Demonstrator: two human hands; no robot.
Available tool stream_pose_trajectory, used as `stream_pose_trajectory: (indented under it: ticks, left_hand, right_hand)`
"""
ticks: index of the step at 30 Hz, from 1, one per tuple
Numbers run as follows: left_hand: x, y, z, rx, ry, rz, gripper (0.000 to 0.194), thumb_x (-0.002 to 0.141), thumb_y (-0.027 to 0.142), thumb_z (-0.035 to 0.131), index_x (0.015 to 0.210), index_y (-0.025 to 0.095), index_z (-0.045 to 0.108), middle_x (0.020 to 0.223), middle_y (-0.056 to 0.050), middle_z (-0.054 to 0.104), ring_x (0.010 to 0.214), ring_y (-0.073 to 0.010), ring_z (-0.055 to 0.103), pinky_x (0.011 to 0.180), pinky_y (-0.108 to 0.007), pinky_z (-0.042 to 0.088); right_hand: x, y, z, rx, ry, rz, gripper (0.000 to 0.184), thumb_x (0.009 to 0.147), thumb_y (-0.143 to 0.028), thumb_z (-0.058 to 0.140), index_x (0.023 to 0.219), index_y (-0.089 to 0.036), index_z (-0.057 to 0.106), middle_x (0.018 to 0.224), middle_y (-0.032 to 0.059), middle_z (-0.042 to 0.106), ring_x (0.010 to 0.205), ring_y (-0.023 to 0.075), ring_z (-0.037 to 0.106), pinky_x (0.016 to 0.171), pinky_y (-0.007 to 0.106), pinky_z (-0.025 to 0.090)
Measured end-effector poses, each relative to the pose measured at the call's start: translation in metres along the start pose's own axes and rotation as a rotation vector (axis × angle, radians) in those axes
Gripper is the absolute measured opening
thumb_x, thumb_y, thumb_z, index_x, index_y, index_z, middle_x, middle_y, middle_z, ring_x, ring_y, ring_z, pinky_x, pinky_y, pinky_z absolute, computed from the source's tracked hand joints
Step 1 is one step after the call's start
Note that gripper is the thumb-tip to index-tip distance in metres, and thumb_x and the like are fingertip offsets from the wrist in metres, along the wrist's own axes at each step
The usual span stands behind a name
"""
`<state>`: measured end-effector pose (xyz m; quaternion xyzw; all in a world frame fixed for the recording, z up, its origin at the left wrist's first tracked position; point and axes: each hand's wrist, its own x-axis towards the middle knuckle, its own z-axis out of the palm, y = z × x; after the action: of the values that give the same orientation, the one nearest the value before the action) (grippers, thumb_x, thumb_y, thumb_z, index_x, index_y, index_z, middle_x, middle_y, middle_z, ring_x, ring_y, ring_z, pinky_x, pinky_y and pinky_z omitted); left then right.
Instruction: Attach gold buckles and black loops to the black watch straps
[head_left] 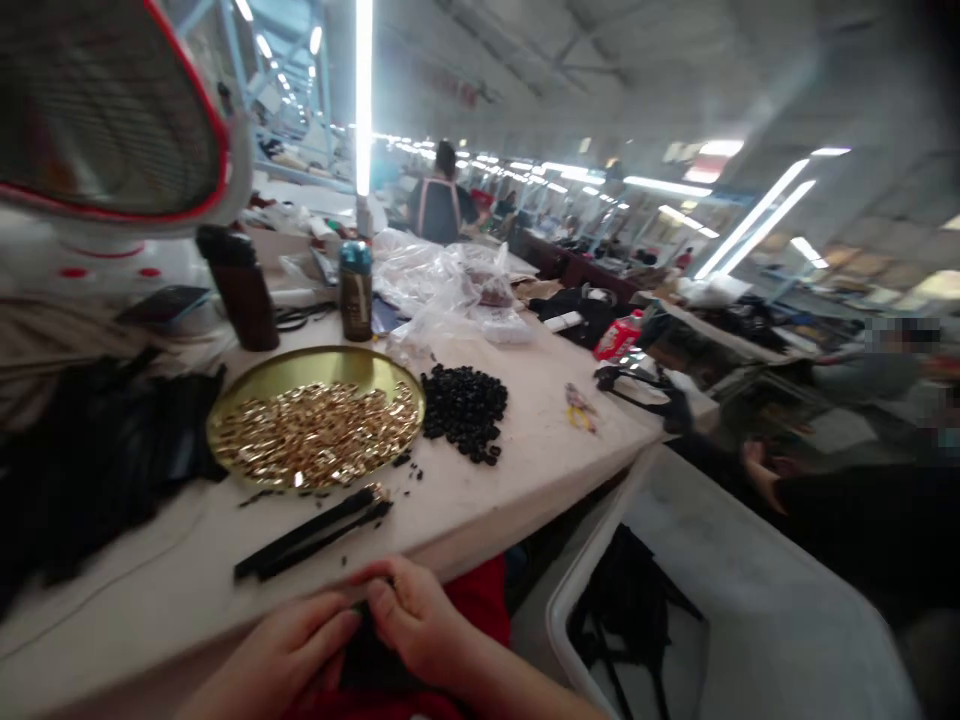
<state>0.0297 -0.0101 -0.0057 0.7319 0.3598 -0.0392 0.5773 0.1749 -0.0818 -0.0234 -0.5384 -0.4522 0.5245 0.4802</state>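
Observation:
My left hand [289, 645] and my right hand [420, 615] are close together at the table's front edge, fingers pinched. Between them is a black piece of material [371, 650], mostly hidden by my fingers and hanging over my lap. Just beyond my hands, black straps [311, 532] with a gold fitting at the far end lie on the table. Behind them sits a round gold tray [322, 362] heaped with small gold metal pieces [322, 430]. Right of the tray is a pile of small black pieces [466, 410].
Yellow-handled pliers [579, 410] and a red bottle [619, 335] are to the right. A white bin [780, 590] with black items stands below. Left are black material [97, 460], a dark cup [240, 290] and a fan [112, 110]. A co-worker's hand [761, 470] shows at right.

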Motion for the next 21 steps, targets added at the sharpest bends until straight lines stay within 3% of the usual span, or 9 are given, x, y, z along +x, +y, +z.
stream_pose_trajectory:
  ticks: [3,6,8,14,18,21]
  left_hand:
    - [-0.011,0.016,0.004,-0.054,0.003,0.072,0.038,0.082,0.045,0.033,0.073,0.015,0.054,0.058,0.001,0.054,0.051,-0.0106,0.047,0.05,-0.019,0.037]
    - [-0.014,0.017,0.003,-0.052,0.025,0.085,0.034,0.082,0.039,0.035,0.075,0.014,0.057,0.062,0.0,0.055,0.052,-0.0097,0.048,0.05,-0.018,0.036]
    - [-0.016,0.015,0.001,-0.019,0.024,0.062,0.032,0.081,0.037,0.038,0.072,0.013,0.057,0.06,0.0,0.056,0.051,-0.0093,0.048,0.049,-0.018,0.035]
    - [-0.017,0.021,0.0,-0.056,0.018,0.079,0.026,0.081,0.031,0.039,0.079,0.014,0.058,0.061,0.002,0.055,0.05,-0.0085,0.05,0.049,-0.017,0.036]
    - [-0.011,0.022,-0.009,0.106,0.072,0.145,0.023,0.081,0.029,0.042,0.075,0.016,0.06,0.062,0.0,0.059,0.054,-0.0107,0.051,0.049,-0.018,0.034]
    - [-0.006,0.023,-0.019,0.304,0.14,0.173,0.027,0.082,0.032,0.042,0.073,0.016,0.061,0.064,-0.003,0.061,0.055,-0.0134,0.052,0.048,-0.021,0.032]
  right_hand:
    - [-0.011,0.0,-0.001,-0.074,0.003,-0.006,0.043,0.082,-0.052,0.041,0.106,-0.018,0.053,0.05,-0.0069,0.036,0.042,0.0075,0.032,0.038,0.018,0.025]
    - [-0.012,0.007,-0.004,-0.049,-0.024,0.032,0.044,0.084,-0.049,0.038,0.11,-0.016,0.05,0.048,-0.0081,0.034,0.041,0.008,0.032,0.039,0.019,0.025]
    - [-0.011,0.012,-0.003,-0.062,0.032,0.049,0.044,0.085,-0.047,0.037,0.113,-0.015,0.048,0.048,-0.008,0.035,0.04,0.0084,0.033,0.039,0.019,0.027]
    - [-0.007,0.017,-0.003,-0.14,0.036,0.028,0.041,0.084,-0.046,0.04,0.111,-0.017,0.052,0.065,0.0002,0.053,0.055,0.0119,0.049,0.048,0.022,0.041]
    - [0.0,0.016,-0.009,-0.152,0.054,0.048,0.045,0.086,-0.046,0.035,0.118,-0.015,0.045,0.053,-0.0045,0.044,0.045,0.0106,0.043,0.04,0.02,0.035]
    - [0.011,0.011,-0.011,-0.267,0.145,-0.031,0.041,0.084,-0.045,0.04,0.113,-0.017,0.047,0.061,-0.0021,0.049,0.05,0.0115,0.046,0.047,0.023,0.041]
